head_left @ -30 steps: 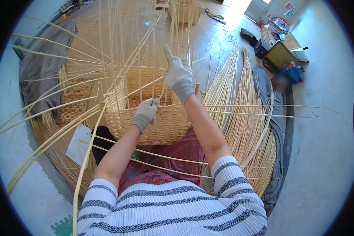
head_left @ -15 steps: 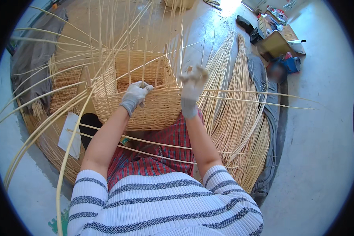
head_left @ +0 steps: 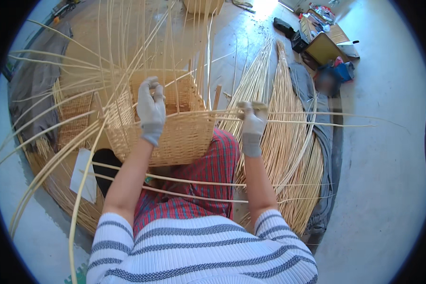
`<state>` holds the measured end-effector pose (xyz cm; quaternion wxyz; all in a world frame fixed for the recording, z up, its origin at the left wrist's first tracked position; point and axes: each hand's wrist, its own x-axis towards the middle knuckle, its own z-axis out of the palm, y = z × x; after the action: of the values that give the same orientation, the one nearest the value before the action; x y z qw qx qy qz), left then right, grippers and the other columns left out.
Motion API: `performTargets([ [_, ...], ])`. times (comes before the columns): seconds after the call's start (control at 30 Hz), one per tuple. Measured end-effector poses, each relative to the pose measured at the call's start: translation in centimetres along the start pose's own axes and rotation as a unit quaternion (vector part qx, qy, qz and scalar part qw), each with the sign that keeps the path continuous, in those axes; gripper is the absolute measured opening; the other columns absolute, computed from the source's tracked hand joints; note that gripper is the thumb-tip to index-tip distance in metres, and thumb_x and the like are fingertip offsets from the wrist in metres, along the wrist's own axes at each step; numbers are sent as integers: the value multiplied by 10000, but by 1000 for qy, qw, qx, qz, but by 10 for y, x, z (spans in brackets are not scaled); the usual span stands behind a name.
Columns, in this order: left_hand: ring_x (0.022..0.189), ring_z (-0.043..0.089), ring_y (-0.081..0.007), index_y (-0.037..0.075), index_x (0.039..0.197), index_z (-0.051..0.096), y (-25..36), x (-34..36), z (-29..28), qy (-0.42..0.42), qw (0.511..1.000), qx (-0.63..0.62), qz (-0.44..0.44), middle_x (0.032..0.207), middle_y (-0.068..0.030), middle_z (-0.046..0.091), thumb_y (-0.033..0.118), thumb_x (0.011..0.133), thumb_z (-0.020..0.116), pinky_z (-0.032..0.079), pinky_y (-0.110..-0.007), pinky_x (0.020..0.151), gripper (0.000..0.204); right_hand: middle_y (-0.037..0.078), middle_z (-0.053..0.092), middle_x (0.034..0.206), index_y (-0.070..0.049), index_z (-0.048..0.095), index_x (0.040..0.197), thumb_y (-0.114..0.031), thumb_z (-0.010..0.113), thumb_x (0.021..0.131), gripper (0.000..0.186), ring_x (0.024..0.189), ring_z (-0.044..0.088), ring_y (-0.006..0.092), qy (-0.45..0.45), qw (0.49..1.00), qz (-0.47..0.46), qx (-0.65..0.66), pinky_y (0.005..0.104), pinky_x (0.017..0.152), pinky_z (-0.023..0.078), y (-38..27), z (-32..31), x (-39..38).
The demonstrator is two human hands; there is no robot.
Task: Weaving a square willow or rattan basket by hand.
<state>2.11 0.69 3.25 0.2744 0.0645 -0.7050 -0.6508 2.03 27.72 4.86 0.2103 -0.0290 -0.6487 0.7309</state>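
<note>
A half-woven wicker basket (head_left: 175, 137) stands in front of my legs, with upright rods (head_left: 177, 90) rising from its walls. My left hand (head_left: 151, 109), in a pale glove, is over the basket's near rim, its fingers loosely bent and apart with nothing visible in them. Right of the basket, my gloved right hand (head_left: 253, 123) is closed on long wicker rods (head_left: 312, 113) that run out sideways from the near rim. Its fingertips are partly blurred.
Bundles of loose wicker rods (head_left: 288, 142) lie on grey cloth to the right. Long rods (head_left: 42, 165) fan out at the left beside a woven panel (head_left: 75, 113). Another basket (head_left: 203, 5) stands at the far edge. Boxes (head_left: 326, 47) and clutter sit at the far right.
My left hand has left the near rim and lifted slightly left and away. The right hand has moved right, out along the rods. The basket has shifted slightly left and nearer in view.
</note>
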Motion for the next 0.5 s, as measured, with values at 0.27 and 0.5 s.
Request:
performTargets([
  [0.27, 728, 765, -315, 34, 1141, 626, -25, -41, 72, -241, 919, 38, -310, 935, -199, 718, 83, 1020, 564, 596, -446, 566, 145, 156, 712, 869, -41, 614, 943, -112, 707, 926, 118, 805, 720, 262, -110, 965, -123, -204, 388, 598, 555, -7, 38, 69],
  [0.5, 1059, 699, -442, 19, 1146, 658, -41, -38, 68, -237, 940, 218, -115, 1112, -258, 730, 249, 976, 660, 529, -528, 936, 286, 192, 713, 891, -18, 684, 1127, -392, 832, 827, 502, 871, 704, 367, -143, 633, -201, -734, 472, 772, 541, 2, 38, 86],
])
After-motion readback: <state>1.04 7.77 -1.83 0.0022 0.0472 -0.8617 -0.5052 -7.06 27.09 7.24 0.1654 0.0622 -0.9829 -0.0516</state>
